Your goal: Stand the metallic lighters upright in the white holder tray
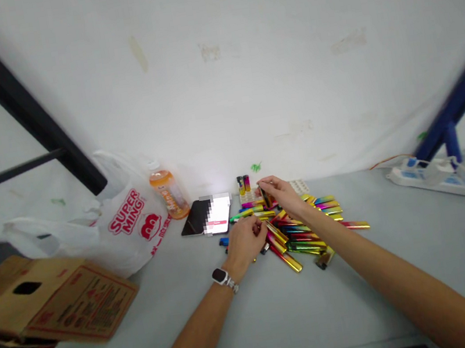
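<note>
A heap of shiny lighters [289, 260] in gold, red, green and purple lies on the grey table. My right hand [282, 194] is closed around a lighter [265, 197], held nearly upright over the white perforated tray [300, 187]. Two lighters [243, 184] stand upright at the left end of that tray. At the left side of the heap is my left hand [247, 237], wearing a watch [221, 277] on the wrist. Its fingers are curled together among the lighters, and what they grip, if anything, is hidden.
A tablet or phone [193, 218] with a lit screen lies left of the heap. Behind it stands a bottle of orange drink [169, 193]. Farther left are a white plastic bag [93, 243] and a cardboard box [76, 304]. A power strip [445, 181] lies at the right.
</note>
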{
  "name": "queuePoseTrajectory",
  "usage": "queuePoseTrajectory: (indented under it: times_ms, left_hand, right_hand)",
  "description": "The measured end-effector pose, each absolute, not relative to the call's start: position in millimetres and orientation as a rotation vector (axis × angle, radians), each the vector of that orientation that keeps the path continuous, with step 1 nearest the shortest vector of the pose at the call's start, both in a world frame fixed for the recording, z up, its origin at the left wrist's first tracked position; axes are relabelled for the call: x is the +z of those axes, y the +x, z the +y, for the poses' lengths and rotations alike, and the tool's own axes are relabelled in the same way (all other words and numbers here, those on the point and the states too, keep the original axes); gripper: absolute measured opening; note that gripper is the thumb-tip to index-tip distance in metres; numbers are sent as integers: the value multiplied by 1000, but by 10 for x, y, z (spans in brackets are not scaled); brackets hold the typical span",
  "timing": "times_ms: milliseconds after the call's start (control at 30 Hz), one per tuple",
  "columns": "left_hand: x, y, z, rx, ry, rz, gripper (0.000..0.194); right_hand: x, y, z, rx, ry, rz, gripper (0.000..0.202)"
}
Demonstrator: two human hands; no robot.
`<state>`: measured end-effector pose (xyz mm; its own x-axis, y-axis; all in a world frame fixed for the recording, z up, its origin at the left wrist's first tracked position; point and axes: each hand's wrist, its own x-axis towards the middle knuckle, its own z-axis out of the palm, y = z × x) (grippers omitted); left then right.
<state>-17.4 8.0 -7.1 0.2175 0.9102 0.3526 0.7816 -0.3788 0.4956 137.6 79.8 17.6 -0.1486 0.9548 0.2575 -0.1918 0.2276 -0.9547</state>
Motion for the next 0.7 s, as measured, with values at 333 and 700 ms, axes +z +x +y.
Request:
queuePoseTrajectory:
  times_ms: [333,700]
  left_hand:
    - [-113,-202,100,885,2305,1611,28]
    - [-108,-203,102,861,2300,1635,29]
  right_hand:
    - [246,1251,1471,720,-995,-1779,16]
    - [213,1174,1685,524,-1048,-1991,16]
